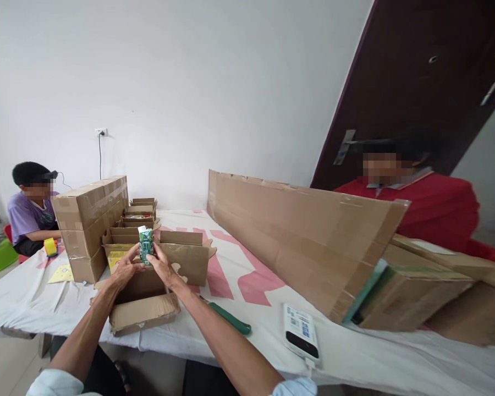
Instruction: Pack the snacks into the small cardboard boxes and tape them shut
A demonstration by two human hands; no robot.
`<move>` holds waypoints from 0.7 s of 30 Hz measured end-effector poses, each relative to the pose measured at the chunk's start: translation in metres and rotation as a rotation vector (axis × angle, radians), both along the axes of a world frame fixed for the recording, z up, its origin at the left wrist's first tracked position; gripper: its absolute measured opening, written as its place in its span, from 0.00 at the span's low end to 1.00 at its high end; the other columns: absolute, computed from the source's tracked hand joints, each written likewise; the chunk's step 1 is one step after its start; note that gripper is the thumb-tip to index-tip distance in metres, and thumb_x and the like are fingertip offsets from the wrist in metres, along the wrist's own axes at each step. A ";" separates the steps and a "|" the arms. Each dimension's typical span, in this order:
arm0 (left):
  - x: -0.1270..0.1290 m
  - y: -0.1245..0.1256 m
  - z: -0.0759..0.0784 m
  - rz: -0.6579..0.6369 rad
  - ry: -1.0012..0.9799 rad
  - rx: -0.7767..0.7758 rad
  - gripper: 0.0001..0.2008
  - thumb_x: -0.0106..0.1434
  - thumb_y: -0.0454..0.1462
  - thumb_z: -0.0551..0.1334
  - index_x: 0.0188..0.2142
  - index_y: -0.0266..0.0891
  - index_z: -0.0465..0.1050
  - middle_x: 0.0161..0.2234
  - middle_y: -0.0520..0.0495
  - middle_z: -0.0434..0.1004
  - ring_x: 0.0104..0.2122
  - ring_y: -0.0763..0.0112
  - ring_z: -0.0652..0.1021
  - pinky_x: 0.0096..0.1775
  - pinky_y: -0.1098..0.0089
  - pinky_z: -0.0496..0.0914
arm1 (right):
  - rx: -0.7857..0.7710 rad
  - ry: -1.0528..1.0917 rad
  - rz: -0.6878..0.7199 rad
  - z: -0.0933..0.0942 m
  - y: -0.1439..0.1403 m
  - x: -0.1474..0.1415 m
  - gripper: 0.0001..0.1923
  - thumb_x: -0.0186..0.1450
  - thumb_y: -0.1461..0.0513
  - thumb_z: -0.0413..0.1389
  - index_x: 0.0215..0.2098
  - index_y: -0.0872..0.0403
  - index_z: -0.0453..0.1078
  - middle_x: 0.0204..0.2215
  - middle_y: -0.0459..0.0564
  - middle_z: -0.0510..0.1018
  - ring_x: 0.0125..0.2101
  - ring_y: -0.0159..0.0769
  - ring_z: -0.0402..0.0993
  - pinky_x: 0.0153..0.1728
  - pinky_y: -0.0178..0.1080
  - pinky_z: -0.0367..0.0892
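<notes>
Left of the open cardboard box that sits before the person, a stack of three sealed cartons rises, with a person in a purple shirt seated beyond it. Above that open box, one small green carton with a white top stands upright, pinched between two hands: the left hand wraps fingers about its left side, the right hand clasps its right. Behind the box stand several more open boxes. Right of the box lie one green-handled tool, one white power bank and one long flattened cardboard sheet.
</notes>
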State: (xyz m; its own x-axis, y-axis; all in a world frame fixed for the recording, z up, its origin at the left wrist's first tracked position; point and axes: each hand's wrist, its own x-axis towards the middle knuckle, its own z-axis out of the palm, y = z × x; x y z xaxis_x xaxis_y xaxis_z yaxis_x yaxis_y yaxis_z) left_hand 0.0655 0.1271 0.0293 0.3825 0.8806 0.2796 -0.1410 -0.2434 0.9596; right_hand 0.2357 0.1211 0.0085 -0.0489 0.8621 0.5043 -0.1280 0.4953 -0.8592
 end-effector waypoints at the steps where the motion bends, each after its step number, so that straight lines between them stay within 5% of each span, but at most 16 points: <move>1: 0.000 -0.001 0.002 -0.014 -0.002 0.009 0.46 0.51 0.35 0.76 0.70 0.47 0.71 0.62 0.39 0.76 0.45 0.63 0.80 0.45 0.64 0.77 | 0.010 -0.002 0.003 0.001 -0.001 0.001 0.28 0.63 0.54 0.59 0.62 0.49 0.73 0.55 0.51 0.82 0.55 0.50 0.76 0.62 0.50 0.68; 11: -0.002 -0.040 0.007 0.093 0.395 0.252 0.32 0.56 0.47 0.78 0.58 0.45 0.77 0.56 0.39 0.78 0.50 0.52 0.81 0.48 0.59 0.77 | 0.070 0.126 0.001 0.044 -0.019 0.022 0.20 0.65 0.53 0.63 0.54 0.49 0.73 0.49 0.50 0.82 0.49 0.45 0.77 0.56 0.48 0.73; 19: 0.029 -0.043 0.084 0.131 0.192 0.454 0.35 0.65 0.43 0.69 0.71 0.43 0.67 0.56 0.39 0.78 0.46 0.53 0.82 0.43 0.61 0.78 | 0.230 0.100 0.039 0.120 -0.032 0.028 0.24 0.66 0.52 0.62 0.60 0.48 0.73 0.54 0.48 0.81 0.55 0.46 0.75 0.59 0.47 0.72; 21: 0.029 -0.046 0.089 0.130 0.239 0.503 0.36 0.66 0.43 0.68 0.71 0.44 0.67 0.57 0.38 0.78 0.47 0.52 0.81 0.43 0.60 0.78 | 0.223 0.129 0.068 0.131 -0.036 0.032 0.26 0.67 0.52 0.61 0.62 0.47 0.71 0.54 0.47 0.81 0.54 0.46 0.75 0.55 0.46 0.75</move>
State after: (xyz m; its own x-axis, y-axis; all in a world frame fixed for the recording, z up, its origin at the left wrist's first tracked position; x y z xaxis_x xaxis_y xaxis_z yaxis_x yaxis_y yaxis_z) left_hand 0.0944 0.0807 0.1185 0.3843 0.7056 0.5953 0.1273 -0.6792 0.7228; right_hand 0.2680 0.0849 0.1394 -0.0261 0.7257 0.6876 -0.2693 0.6573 -0.7039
